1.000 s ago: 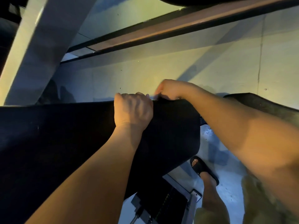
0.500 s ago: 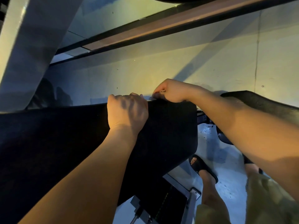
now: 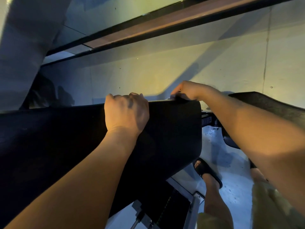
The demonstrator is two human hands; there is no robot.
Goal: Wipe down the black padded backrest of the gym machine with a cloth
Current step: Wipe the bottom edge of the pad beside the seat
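The black padded backrest [image 3: 173, 138] fills the lower left and middle of the view. My left hand [image 3: 126, 113] grips its top edge, with the fingers curled over the far side. My right hand [image 3: 189, 91] sits on the top edge near the right corner with its fingers curled down. A small pale scrap of cloth [image 3: 172, 97] shows under its fingertips; the rest of the cloth is hidden by the hand.
A pale wall [image 3: 165, 71] stands close behind the backrest. Another black pad [image 3: 272, 104] lies to the right under my right arm. Below are machine frame parts [image 3: 165, 210], a pale floor [image 3: 234, 184] and my sandalled foot [image 3: 206, 172].
My right hand has slid to the right along the top edge toward the corner. My left hand has shifted slightly left along the same edge.
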